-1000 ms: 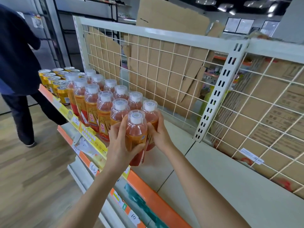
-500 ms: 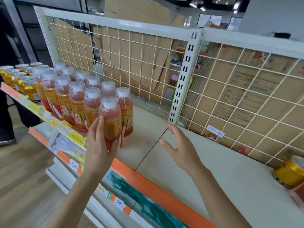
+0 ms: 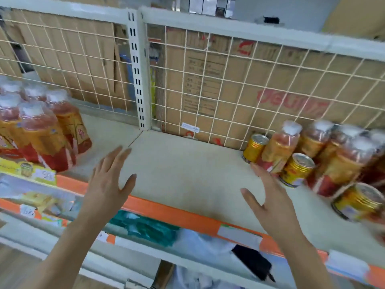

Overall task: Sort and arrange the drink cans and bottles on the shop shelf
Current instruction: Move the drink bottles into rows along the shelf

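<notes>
Several red-orange drink bottles with white caps (image 3: 43, 132) stand in tidy rows at the left of the beige shelf (image 3: 183, 170). At the right, a loose group mixes more such bottles (image 3: 279, 147) with gold cans (image 3: 296, 170), one can (image 3: 255, 147) near the wire back and another (image 3: 358, 202) by the front edge. My left hand (image 3: 108, 182) hovers with fingers spread, just right of the tidy rows, holding nothing. My right hand (image 3: 270, 203) is stretched flat, its fingertips close to the nearest bottle of the loose group.
A white wire grid (image 3: 208, 90) with cardboard behind it backs the shelf, split by a slotted upright post (image 3: 137, 76). An orange price strip (image 3: 177, 215) runs along the front edge. A lower shelf holds teal packaging (image 3: 145, 226) and a dark object (image 3: 252, 261).
My left hand has let go of the front bottle in the rows. The view and both hands have swung right, bringing the mixed cans and bottles into sight. My right hand has moved close to them.
</notes>
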